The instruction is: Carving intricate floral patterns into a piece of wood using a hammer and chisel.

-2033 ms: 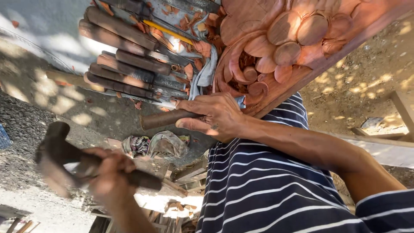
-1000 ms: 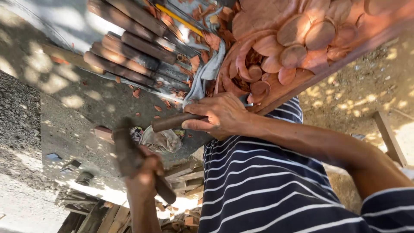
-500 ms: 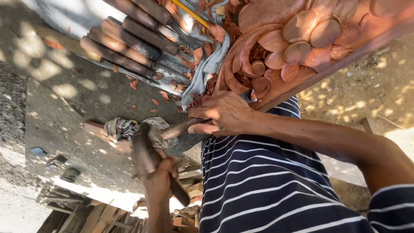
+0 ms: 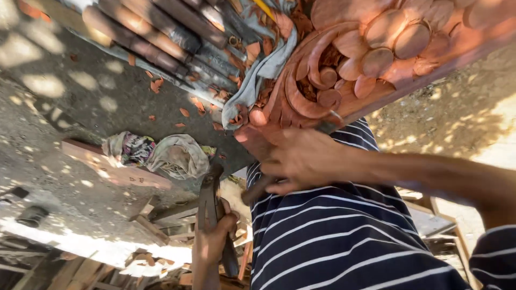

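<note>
Carved wooden panel (image 4: pixel 376 48): reddish-brown relief of rounded petal shapes and curling scrolls, lying at upper right against the striped shirt (image 4: pixel 344 241).

One chisel (image 4: pixel 258 189): the handle end shows below the fist, the blade meets the panel's lower edge. One hand (image 4: pixel 301 161), blurred, is wrapped tight around it; which hand it is cannot be told.

One wooden mallet (image 4: pixel 212 207), dark and upright, gripped fully by the other hand (image 4: pixel 215 236) at lower centre.

A row of at least five wooden-handled chisels (image 4: pixel 161 32) lies at upper left, beside a grey cloth (image 4: pixel 263 70). Two crumpled rags (image 4: pixel 161 153) lie on the ground amid wood chips (image 4: pixel 185 111).
</note>
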